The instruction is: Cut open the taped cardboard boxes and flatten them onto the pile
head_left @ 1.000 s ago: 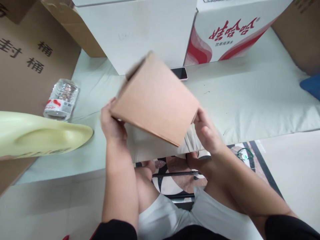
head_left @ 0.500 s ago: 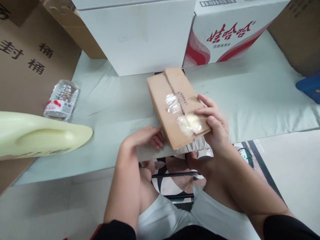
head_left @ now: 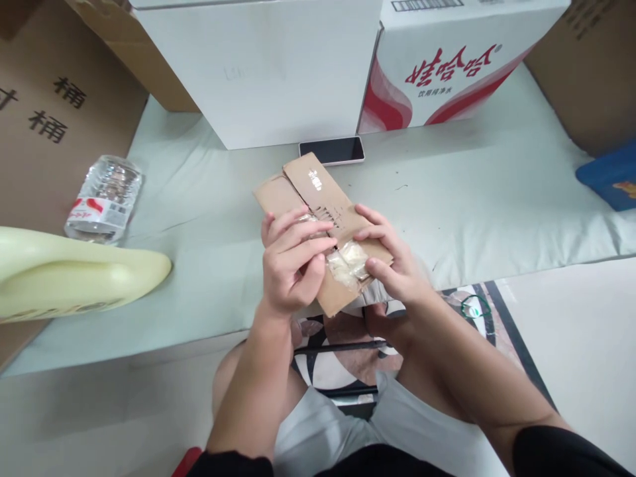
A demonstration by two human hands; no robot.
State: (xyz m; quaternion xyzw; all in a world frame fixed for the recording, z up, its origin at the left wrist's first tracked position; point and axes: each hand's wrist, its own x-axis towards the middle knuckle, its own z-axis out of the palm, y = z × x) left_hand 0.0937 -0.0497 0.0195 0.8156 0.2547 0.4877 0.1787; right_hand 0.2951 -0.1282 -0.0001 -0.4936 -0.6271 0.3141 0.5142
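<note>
A small brown cardboard box (head_left: 325,192) is tilted above the front edge of the cloth-covered surface. Crumpled clear tape (head_left: 348,263) lies along the seam between its top flaps. My right hand (head_left: 392,255) is closed on the box's right near corner, fingers on top and part of the grip hidden. Across the left part of the top reaches my left hand (head_left: 293,262), its fingers apart and stretched over the seam and the tape there. Whether those fingertips pinch any tape, I cannot tell.
Behind the box lies a phone (head_left: 338,150), before a white carton (head_left: 278,79) and a red-and-white water carton (head_left: 447,79). At left are a plastic bottle (head_left: 104,199) and a pale yellow-green curved object (head_left: 84,275). Something blue (head_left: 609,175) sits at right.
My left hand has risen from beside the box onto its top. The box has shifted left and towards me, and the phone behind it is now mostly uncovered.
</note>
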